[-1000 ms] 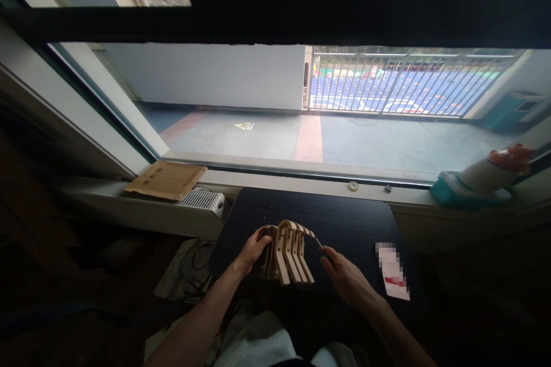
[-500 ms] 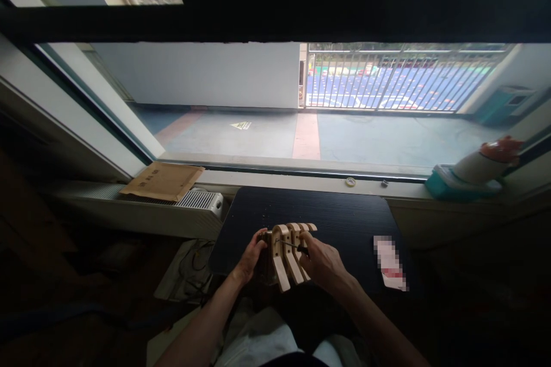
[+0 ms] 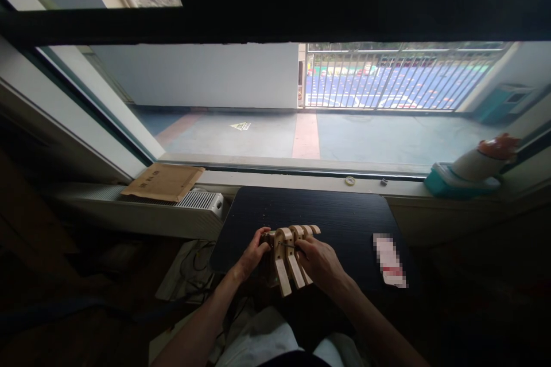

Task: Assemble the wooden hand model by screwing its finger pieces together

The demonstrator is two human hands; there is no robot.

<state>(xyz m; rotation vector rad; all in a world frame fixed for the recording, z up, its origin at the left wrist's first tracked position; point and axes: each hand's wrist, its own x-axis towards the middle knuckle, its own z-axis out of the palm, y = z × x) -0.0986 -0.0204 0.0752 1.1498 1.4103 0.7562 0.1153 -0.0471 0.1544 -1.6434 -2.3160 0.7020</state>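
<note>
Near the front edge of the black table is a pale wooden piece (image 3: 283, 277) made of several curved, hook-like parts side by side, with small holes in them. My left hand (image 3: 251, 256) grips its left end, thumb and fingers closed on it. My right hand (image 3: 321, 261) is closed on a screwdriver (image 3: 287, 245); its handle is hidden inside the fist. The thin shaft points left, and its tip meets the face of the leftmost curved part, near a hole. Whether a screw sits there is too small to tell.
A pixelated pinkish card or phone (image 3: 390, 261) lies on the right of the black table (image 3: 336, 209). Behind, the window sill holds a tape roll (image 3: 350, 181) and a teal box (image 3: 462, 183). A brown cardboard envelope (image 3: 166, 182) rests on the radiator (image 3: 202, 212) at left.
The wooden piece has shifted slightly down and right with both hands. The right hand has turned a little and sits closer to the curved parts, with less of the screwdriver showing.
</note>
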